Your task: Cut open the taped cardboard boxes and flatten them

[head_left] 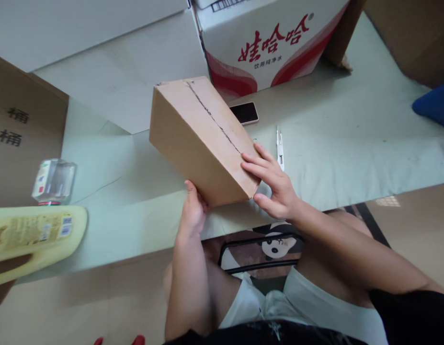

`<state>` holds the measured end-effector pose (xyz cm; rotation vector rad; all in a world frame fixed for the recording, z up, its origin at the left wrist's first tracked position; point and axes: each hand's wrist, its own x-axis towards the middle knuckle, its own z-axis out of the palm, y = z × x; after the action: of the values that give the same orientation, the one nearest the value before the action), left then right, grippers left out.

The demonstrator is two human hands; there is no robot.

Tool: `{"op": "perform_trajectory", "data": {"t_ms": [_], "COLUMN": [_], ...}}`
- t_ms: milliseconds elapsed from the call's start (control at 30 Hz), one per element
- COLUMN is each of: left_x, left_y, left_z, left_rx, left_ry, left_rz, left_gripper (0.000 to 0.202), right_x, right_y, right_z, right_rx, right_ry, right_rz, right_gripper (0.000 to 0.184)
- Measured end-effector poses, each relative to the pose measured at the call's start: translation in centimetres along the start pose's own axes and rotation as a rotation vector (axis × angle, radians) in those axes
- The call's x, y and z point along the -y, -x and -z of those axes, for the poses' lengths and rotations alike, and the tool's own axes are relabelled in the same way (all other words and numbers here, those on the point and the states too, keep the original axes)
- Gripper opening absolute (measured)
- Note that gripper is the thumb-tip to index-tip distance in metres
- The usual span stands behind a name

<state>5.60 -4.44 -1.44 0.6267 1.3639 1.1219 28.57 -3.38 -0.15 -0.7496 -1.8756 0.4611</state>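
A closed brown cardboard box (196, 139) is held tilted above the pale green table (351, 148), its flap seam running along the top face. My left hand (193, 213) grips the box's near lower corner from underneath, thumb up against its side. My right hand (274, 182) holds the near right end, fingers laid across the top by the seam and thumb under the corner. Both hands carry the box together.
A black phone (244, 113) and a white utility knife (279, 147) lie behind the box. A large white and red printed carton (268, 43) stands at the back. On the left are a yellow bottle (31, 237), a clear packet (53, 182) and a brown carton (20, 139). A blue object (435, 105) lies far right.
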Motion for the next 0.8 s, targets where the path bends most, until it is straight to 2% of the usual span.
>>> {"op": "perform_trajectory", "data": {"t_ms": [167, 300, 433, 500, 567, 633, 667, 733, 800], "left_x": [0.2, -0.3, -1.2, -1.4, -1.5, -1.6, -1.6, -1.7, -1.8], "left_y": [0.3, 0.5, 1.1, 1.4, 1.5, 1.6, 1.7, 1.8, 1.8], "left_z": [-0.1, -0.1, 0.0, 0.4, 1.0, 1.8, 2.2, 2.9, 3.5], "left_rx": [0.042, -0.064, -0.049, 0.004, 0.075, 0.086, 0.046, -0.1, -0.22], "left_ry": [-0.029, -0.009, -0.012, -0.126, -0.313, -0.502, -0.554, -0.542, -0.439], "left_rz": [-0.049, -0.078, 0.055, 0.134, 0.144, 0.043, -0.045, -0.257, -0.478], "left_gripper": [0.071, 0.06, 0.058, 0.048, 0.036, 0.031, 0.031, 0.036, 0.047], "right_x": [0.6, 1.1, 1.6, 1.5, 1.3, 1.0, 0.9, 0.8, 1.0], "right_y": [0.2, 0.3, 0.1, 0.1, 0.2, 0.3, 0.4, 0.5, 0.5], "right_z": [0.6, 0.5, 0.3, 0.2, 0.1, 0.0, 0.0, -0.2, -0.5], "right_rx": [0.013, 0.013, -0.017, -0.031, -0.056, -0.089, -0.104, -0.102, -0.036], "right_ry": [0.021, -0.025, -0.03, -0.034, -0.037, -0.027, -0.018, -0.006, -0.02], "right_rz": [0.015, 0.078, 0.098, 0.105, 0.108, 0.101, 0.094, 0.078, 0.081], "right_gripper": [0.061, 0.053, 0.052, 0.054, 0.057, 0.059, 0.058, 0.055, 0.051]}}
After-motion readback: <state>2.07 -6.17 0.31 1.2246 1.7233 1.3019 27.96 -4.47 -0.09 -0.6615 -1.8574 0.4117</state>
